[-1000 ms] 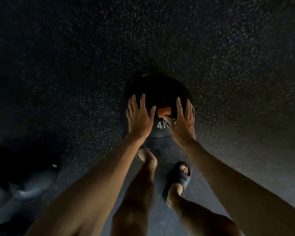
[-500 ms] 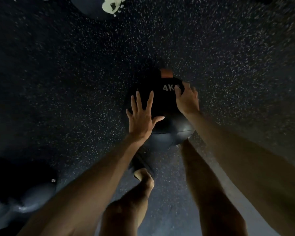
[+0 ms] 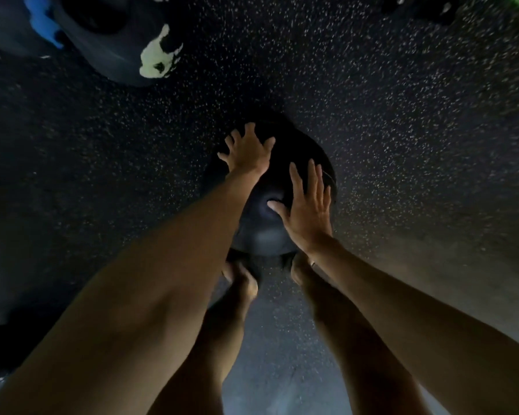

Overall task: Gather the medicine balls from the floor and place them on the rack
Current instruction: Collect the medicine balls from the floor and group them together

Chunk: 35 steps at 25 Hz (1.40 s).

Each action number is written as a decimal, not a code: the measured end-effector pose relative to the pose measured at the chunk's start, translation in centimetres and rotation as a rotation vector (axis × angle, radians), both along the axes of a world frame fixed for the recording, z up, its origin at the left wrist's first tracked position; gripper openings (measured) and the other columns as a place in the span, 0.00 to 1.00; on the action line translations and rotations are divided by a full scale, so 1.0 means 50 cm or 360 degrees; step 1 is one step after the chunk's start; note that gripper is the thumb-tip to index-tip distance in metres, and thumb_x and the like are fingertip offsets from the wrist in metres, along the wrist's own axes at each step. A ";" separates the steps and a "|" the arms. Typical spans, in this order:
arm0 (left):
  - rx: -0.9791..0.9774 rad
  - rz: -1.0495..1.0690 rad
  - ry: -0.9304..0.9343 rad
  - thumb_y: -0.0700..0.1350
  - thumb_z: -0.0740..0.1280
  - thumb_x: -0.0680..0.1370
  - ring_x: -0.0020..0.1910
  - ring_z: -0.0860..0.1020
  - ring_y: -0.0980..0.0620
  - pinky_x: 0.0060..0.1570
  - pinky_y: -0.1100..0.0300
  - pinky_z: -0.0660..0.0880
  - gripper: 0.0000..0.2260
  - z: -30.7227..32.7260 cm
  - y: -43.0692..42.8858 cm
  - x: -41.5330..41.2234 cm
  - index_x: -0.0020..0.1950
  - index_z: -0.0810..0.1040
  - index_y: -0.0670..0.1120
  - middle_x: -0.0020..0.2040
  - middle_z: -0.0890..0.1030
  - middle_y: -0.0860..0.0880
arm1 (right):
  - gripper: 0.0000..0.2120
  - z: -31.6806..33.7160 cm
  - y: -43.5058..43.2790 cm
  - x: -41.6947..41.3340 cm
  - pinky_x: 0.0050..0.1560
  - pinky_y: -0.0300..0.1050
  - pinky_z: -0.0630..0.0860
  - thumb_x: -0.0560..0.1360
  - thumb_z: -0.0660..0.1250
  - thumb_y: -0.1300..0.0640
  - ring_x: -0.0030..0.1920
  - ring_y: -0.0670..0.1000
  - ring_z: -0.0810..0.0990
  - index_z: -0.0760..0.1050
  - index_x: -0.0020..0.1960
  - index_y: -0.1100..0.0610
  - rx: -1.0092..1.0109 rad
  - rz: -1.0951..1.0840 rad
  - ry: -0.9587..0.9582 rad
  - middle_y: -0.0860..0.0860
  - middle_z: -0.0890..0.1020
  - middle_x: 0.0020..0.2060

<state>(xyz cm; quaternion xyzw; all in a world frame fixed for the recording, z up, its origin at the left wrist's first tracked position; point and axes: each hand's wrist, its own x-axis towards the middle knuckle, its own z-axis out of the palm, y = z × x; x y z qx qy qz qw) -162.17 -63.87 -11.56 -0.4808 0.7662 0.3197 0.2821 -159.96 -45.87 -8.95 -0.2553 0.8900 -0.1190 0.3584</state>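
Black medicine ball [image 3: 267, 229] at scene centre, on dark speckled floor [image 3: 402, 115], just beyond person's bare feet. Left hand [image 3: 247, 152] flat on ball's far left top, fingers spread, curving over surface. Right hand [image 3: 307, 205] flat on ball's right side, fingers slightly apart, thumb out toward middle. Neither hand closed around anything. Far left: two more dark balls, one with pale patch [image 3: 159, 56], one with blue patch [image 3: 42, 20], both blurred.
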 end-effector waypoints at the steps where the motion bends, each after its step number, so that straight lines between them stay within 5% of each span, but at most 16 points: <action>1: -0.0023 -0.0016 0.0076 0.57 0.60 0.81 0.74 0.62 0.40 0.71 0.36 0.60 0.25 0.003 -0.016 0.009 0.76 0.64 0.50 0.74 0.65 0.42 | 0.41 -0.002 -0.023 -0.026 0.77 0.68 0.49 0.78 0.56 0.31 0.81 0.59 0.42 0.46 0.82 0.49 0.0028 -0.0002 -0.0026 0.59 0.45 0.81; 5: -0.0170 -0.0177 0.0403 0.57 0.58 0.82 0.75 0.63 0.40 0.71 0.39 0.63 0.26 0.029 -0.061 0.096 0.78 0.63 0.48 0.76 0.64 0.41 | 0.39 -0.024 -0.150 -0.142 0.77 0.68 0.47 0.79 0.52 0.30 0.81 0.59 0.43 0.47 0.82 0.48 0.0167 -0.0090 -0.0096 0.57 0.47 0.82; 10: -0.0034 -0.0671 0.0561 0.70 0.61 0.75 0.80 0.48 0.39 0.75 0.39 0.54 0.44 0.043 -0.133 0.145 0.82 0.49 0.50 0.81 0.47 0.39 | 0.28 -0.067 -0.352 -0.299 0.75 0.67 0.56 0.81 0.57 0.38 0.77 0.60 0.59 0.64 0.78 0.49 0.0365 -0.0472 -0.0024 0.56 0.65 0.77; 13: 0.0014 -0.0775 0.0539 0.73 0.63 0.71 0.80 0.48 0.37 0.74 0.36 0.58 0.48 0.010 -0.207 0.096 0.82 0.46 0.53 0.81 0.46 0.38 | 0.25 -0.061 -0.379 -0.301 0.73 0.63 0.61 0.82 0.58 0.43 0.73 0.61 0.65 0.67 0.75 0.53 0.0291 -0.0523 0.0090 0.58 0.70 0.72; 17: 0.0025 -0.0568 0.0535 0.72 0.63 0.73 0.79 0.52 0.39 0.72 0.38 0.59 0.43 -0.006 -0.273 0.034 0.81 0.50 0.57 0.81 0.51 0.41 | 0.27 -0.012 -0.301 -0.191 0.75 0.63 0.59 0.83 0.55 0.43 0.78 0.62 0.58 0.61 0.78 0.54 0.0159 -0.0519 0.0382 0.60 0.60 0.78; 21: -0.0069 -0.0011 0.0433 0.69 0.65 0.73 0.74 0.64 0.40 0.68 0.41 0.65 0.38 -0.023 -0.365 -0.079 0.78 0.64 0.51 0.75 0.66 0.42 | 0.37 0.016 -0.277 -0.137 0.78 0.66 0.52 0.82 0.57 0.37 0.81 0.57 0.43 0.44 0.82 0.49 0.0087 -0.0373 0.0233 0.57 0.44 0.81; 24: -0.0253 0.0225 0.0507 0.62 0.64 0.79 0.69 0.70 0.42 0.65 0.42 0.71 0.28 -0.026 -0.424 -0.171 0.73 0.69 0.47 0.69 0.72 0.42 | 0.38 -0.004 -0.372 -0.235 0.77 0.68 0.50 0.80 0.55 0.33 0.81 0.59 0.43 0.45 0.82 0.47 -0.0013 -0.0322 0.0266 0.58 0.45 0.82; 26: -0.0438 0.0093 0.0656 0.58 0.61 0.80 0.67 0.71 0.43 0.65 0.44 0.71 0.24 -0.014 -0.423 -0.192 0.72 0.71 0.46 0.68 0.73 0.42 | 0.36 -0.022 -0.459 -0.323 0.76 0.69 0.48 0.80 0.53 0.32 0.81 0.60 0.44 0.48 0.82 0.47 -0.0022 -0.0319 0.0276 0.58 0.48 0.82; 30: -0.0519 -0.0304 0.0751 0.62 0.57 0.81 0.77 0.61 0.42 0.73 0.42 0.60 0.28 0.002 -0.377 -0.169 0.78 0.64 0.51 0.78 0.63 0.43 | 0.32 -0.049 -0.591 -0.509 0.76 0.69 0.48 0.81 0.51 0.34 0.81 0.60 0.50 0.56 0.81 0.47 0.0011 -0.0441 0.0213 0.56 0.56 0.81; 35: -0.0413 -0.0232 0.0643 0.65 0.55 0.80 0.80 0.52 0.43 0.73 0.34 0.57 0.31 -0.001 -0.404 -0.222 0.81 0.56 0.55 0.82 0.54 0.45 | 0.29 -0.052 -0.590 -0.559 0.78 0.64 0.50 0.83 0.50 0.39 0.80 0.60 0.52 0.58 0.80 0.51 -0.0081 -0.0278 0.0277 0.57 0.58 0.80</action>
